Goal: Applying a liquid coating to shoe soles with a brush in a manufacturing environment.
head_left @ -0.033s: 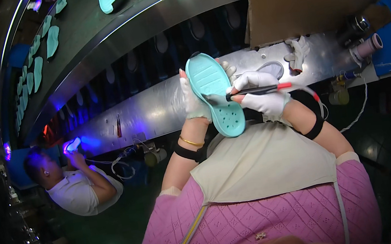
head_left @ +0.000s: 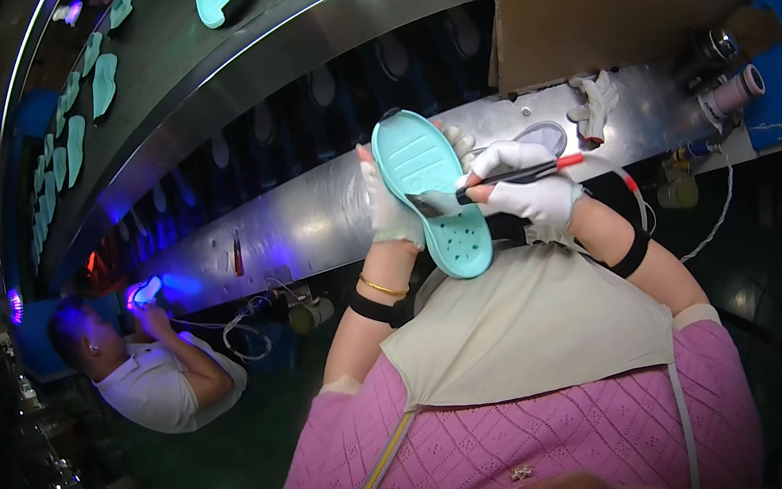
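A turquoise shoe sole (head_left: 422, 164) with small holes in its lower end lies tilted in my left hand (head_left: 386, 195), the glove's fingers wrapped round its edges. In my right hand (head_left: 529, 188), a brush (head_left: 513, 178) with a black handle and red end is pinched between bare fingertips. The brush's dark flat bristles rest on the narrow middle of the sole. A pale tube (head_left: 616, 178) runs from the handle's red end past my right wrist. Both hands wear white gloves with some fingertips bare.
Ahead runs a metal ledge (head_left: 305, 207) with grey insole-like piece (head_left: 542, 138), a spare glove (head_left: 595, 108) and cardboard (head_left: 609, 14). Beyond it, a conveyor belt (head_left: 155, 87) carries several turquoise soles. A co-worker (head_left: 157, 371) at left handles a piece under blue light.
The brush has turned a little and its bristles sit slightly lower and flatter on the sole. My right hand has shifted slightly; the sole has dropped a touch.
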Motion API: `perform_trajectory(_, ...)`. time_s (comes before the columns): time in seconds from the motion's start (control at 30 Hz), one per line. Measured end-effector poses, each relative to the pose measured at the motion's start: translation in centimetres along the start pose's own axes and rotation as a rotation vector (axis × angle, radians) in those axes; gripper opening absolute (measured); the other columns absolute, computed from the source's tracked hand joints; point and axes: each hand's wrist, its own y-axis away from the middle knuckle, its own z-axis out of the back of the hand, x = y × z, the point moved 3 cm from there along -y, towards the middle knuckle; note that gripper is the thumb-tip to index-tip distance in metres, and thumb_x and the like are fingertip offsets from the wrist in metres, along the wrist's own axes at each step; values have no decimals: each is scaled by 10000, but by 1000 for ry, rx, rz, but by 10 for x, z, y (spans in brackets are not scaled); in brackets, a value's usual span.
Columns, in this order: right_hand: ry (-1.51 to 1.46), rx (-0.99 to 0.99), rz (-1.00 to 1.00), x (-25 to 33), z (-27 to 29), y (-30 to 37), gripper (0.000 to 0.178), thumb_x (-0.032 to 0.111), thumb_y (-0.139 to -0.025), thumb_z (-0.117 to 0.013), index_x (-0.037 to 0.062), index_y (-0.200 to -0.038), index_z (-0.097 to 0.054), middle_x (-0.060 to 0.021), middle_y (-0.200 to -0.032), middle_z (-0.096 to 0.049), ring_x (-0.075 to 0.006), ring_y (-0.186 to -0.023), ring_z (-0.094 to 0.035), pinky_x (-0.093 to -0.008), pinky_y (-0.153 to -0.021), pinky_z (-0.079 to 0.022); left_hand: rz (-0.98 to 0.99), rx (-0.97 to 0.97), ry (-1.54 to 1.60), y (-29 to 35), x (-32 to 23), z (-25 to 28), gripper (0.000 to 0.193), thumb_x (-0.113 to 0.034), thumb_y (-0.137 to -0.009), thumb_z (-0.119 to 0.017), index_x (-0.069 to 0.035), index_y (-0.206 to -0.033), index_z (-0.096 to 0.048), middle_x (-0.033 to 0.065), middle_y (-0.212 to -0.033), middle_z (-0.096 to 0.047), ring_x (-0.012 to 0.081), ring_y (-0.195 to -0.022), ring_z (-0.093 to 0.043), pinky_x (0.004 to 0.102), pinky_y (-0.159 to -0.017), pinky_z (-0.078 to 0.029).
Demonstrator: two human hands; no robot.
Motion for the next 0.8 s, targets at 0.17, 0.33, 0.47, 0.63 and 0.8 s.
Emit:
perform_trajectory(0.17, -48, -157, -66, 2, 17, 16, 104, 39, -793, -678, 19, -870, -611, -58, -908, -637, -99, -820, -597, -248, -754, -496, -37, 33, -348, 32, 28, -9, 885, -769, -763, -310, -69, -1300, -389, 126, -1162, -549, 254, -1083, -535, 389, -931, -448)
perform_trajectory(0.33, 145, -30, 241, -2, 6, 15, 109, 26, -777, -691, 24, -846, -607, -64, -904, -652, -107, -838, -603, -244, -768, -485, -92, 52, -159, 13, 34, 8, 856, -759, -757, -359, -51, -1231, -448, 146, -1094, -571, 280, -975, -573, 398, -842, -499)
perform_trajectory(0.47, 34, -109, 140, 4, 11, 6, 158, 51, -772, -707, 30, -879, -592, -60, -895, -652, -102, -830, -598, -246, -766, -487, -199, -15, 95, 0, 26, -1, 975, -827, -620, -447, -35, -1187, -471, 148, -1074, -580, 287, -937, -577, 421, -827, -502)
perform_trajectory(0.63, 91, 30, 247, 5, -4, 8, 131, 29, -763, -708, 20, -844, -606, -63, -896, -650, -100, -827, -603, -246, -765, -491, -247, 62, 281, -6, 15, -1, 1028, -831, -547, -506, -27, -1189, -487, 131, -1103, -569, 272, -953, -568, 404, -876, -475)
perform_trajectory(0.8, -131, -3, 31, 9, 0, 4, 151, -3, -757, -700, 27, -874, -610, -80, -903, -653, -140, -881, -611, -276, -801, -493, -238, 255, 317, -9, 6, 4, 1055, -821, -538, -534, 11, -1186, -479, 133, -1106, -565, 269, -933, -576, 388, -854, -485)
